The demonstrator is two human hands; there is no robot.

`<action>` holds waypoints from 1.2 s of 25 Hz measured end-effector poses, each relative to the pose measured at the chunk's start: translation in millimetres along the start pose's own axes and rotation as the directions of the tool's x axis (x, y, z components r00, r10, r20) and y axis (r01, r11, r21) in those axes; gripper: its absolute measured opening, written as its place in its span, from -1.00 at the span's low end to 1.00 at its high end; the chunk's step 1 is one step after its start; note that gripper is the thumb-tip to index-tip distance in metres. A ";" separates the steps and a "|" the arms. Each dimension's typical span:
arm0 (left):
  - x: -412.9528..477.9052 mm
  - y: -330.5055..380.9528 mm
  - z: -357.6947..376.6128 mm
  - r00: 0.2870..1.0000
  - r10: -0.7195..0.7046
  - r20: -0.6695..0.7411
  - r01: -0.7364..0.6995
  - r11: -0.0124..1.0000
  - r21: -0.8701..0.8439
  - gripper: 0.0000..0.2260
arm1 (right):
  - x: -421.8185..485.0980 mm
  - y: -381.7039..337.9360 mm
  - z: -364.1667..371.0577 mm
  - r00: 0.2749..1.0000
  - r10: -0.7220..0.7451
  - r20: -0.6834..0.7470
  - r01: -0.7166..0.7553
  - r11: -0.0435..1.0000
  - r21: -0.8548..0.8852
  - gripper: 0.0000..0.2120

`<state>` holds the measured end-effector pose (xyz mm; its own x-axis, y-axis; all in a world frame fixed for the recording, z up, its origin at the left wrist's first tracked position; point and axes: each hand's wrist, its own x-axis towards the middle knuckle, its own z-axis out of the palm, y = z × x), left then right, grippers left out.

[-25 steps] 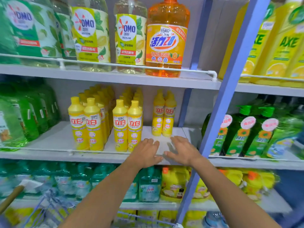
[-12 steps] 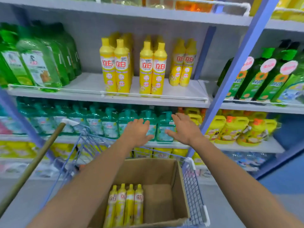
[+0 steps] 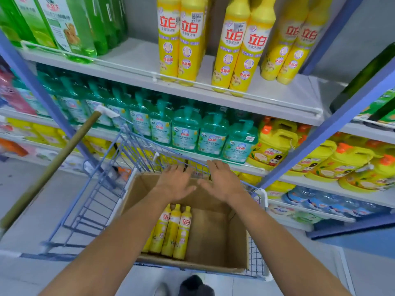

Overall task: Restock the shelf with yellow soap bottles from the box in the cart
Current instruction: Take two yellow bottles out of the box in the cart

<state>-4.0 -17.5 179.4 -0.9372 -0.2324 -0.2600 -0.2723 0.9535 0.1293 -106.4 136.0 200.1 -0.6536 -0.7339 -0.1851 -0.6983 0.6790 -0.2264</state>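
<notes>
Several yellow soap bottles (image 3: 172, 230) lie side by side in the left half of an open cardboard box (image 3: 215, 229), which sits in a blue wire cart (image 3: 100, 189). My left hand (image 3: 174, 182) and my right hand (image 3: 222, 180) hover over the far end of the box, palms down, fingers spread, holding nothing. More yellow soap bottles (image 3: 239, 48) stand upright in rows on the white shelf (image 3: 277, 97) above, with bare shelf to their right and left.
Green bottles (image 3: 70, 28) fill the shelf's left end. Teal pump bottles (image 3: 186, 129) and yellow jugs (image 3: 275, 144) line the shelf below. A wooden broom handle (image 3: 53, 167) leans across the cart's left side. A blue upright post (image 3: 320, 129) stands on the right.
Both empty hands have come down from the shelf edge to just above the box in the cart, and my view has tilted downward with them.
</notes>
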 end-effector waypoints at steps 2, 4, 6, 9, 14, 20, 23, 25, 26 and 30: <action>2.4 -4.8 19.3 0.998 -0.038 0.056 0.038 0.999 -0.001 -0.36 | 5.5 2.3 19.7 0.999 -0.010 0.053 0.010 1.000 0.006 -0.30; 5.2 -9.1 38.4 0.992 -0.064 0.106 0.065 0.998 -0.002 -0.37 | 8.6 5.8 39.9 0.995 -0.004 0.101 0.002 1.000 0.018 -0.27; 9.2 -13.9 58.4 0.984 -0.078 0.162 0.083 0.996 -0.020 -0.38 | 12.5 10.1 61.3 0.989 0.021 0.145 -0.024 0.999 0.023 -0.26; 13.8 -24.3 88.1 0.965 -0.084 0.250 0.095 0.995 -0.032 -0.41 | 12.3 15.4 92.0 0.972 0.062 0.227 -0.071 0.997 0.033 -0.28; 30.9 -51.6 140.4 0.920 -0.056 0.388 0.090 0.993 -0.070 -0.38 | 19.2 19.7 149.3 0.916 0.153 0.370 -0.184 0.982 0.050 -0.34; 71.4 -73.4 213.6 0.885 -0.026 0.464 0.080 0.992 -0.096 -0.40 | 48.5 32.8 233.2 0.854 0.226 0.468 -0.295 0.952 0.078 -0.34; 83.3 -72.4 249.2 0.879 -0.008 0.477 0.083 0.987 -0.136 -0.36 | 59.4 43.3 269.2 0.829 0.248 0.501 -0.338 0.936 0.096 -0.33; 90.5 -70.9 270.2 0.877 -0.001 0.481 0.079 0.986 -0.143 -0.35 | 64.4 48.1 292.6 0.813 0.258 0.523 -0.362 0.926 0.106 -0.33; 94.9 -71.4 279.3 0.878 -0.006 0.480 0.086 0.985 -0.146 -0.36 | 67.0 51.0 304.2 0.807 0.266 0.526 -0.375 0.921 0.109 -0.33; 117.9 -76.0 316.8 0.886 0.005 0.464 0.079 0.984 -0.162 -0.44 | 75.3 60.0 345.0 0.794 0.285 0.536 -0.402 0.909 0.112 -0.38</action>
<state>-24.8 -56.6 -164.2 -0.7307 -0.1119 -0.6734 -0.3772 0.8884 0.2617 -96.8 115.0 -157.3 -0.5616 -0.3995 -0.7246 -0.3394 0.9099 -0.2386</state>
